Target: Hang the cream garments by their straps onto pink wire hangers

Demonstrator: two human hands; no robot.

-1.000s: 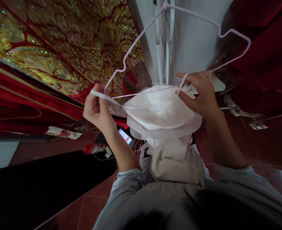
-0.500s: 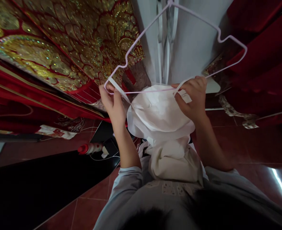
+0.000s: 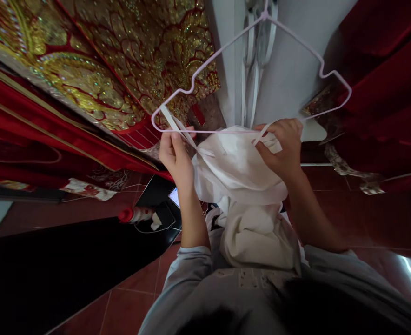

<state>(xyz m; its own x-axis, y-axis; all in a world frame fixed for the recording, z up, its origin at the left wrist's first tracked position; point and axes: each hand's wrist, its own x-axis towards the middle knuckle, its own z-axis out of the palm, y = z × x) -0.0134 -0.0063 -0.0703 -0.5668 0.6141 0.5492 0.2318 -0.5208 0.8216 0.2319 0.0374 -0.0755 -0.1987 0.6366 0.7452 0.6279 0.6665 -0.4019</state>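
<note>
A pale wire hanger (image 3: pixel 317 53) hangs in front of me on a white upright. Below its bottom bar bunches a white garment (image 3: pixel 238 167) with narrow straps. My left hand (image 3: pixel 177 156) pinches the left strap, which runs up over the hanger's left end. At the right end of the bar my right hand (image 3: pixel 282 146) is closed on the other strap, level with the bar. More white cloth (image 3: pixel 257 235) hangs down from the garment toward my chest.
Red garments with gold beaded embroidery (image 3: pixel 129 60) hang at the left, dark red fabric (image 3: pixel 390 79) at the right. A red-capped bottle (image 3: pixel 135 215), a phone (image 3: pixel 175 197) and cables lie on a black surface (image 3: pixel 62 265) below. The floor has red tiles (image 3: pixel 366 218).
My left hand has moved right and up, carrying its strap from well left of the hanger onto the hanger's left end. My right hand stays at the right end of the bar.
</note>
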